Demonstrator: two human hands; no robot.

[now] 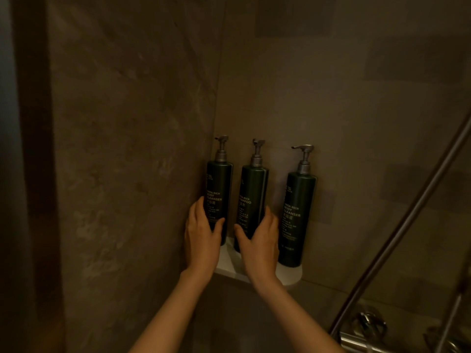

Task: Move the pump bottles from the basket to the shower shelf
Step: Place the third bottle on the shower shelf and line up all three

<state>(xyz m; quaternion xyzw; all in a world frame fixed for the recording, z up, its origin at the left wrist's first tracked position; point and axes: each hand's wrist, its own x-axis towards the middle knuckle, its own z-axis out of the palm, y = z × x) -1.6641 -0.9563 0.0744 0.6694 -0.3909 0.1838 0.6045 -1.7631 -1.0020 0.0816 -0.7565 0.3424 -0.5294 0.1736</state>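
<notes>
Three dark green pump bottles with silver pumps stand upright on a small white corner shelf (290, 275) in the shower. My left hand (202, 236) wraps the lower part of the left bottle (218, 184), labelled body cleanser. My right hand (260, 240) grips the lower part of the middle bottle (252, 189), labelled shampoo. The right bottle (297, 217), another body cleanser, stands free beside them against the wall. The basket is out of view.
Brown stone walls meet in a corner right behind the bottles. A metal shower hose (407, 225) runs diagonally at the right, down to a chrome tap fitting (367, 329) at the bottom right. A dark vertical frame (35, 174) borders the left.
</notes>
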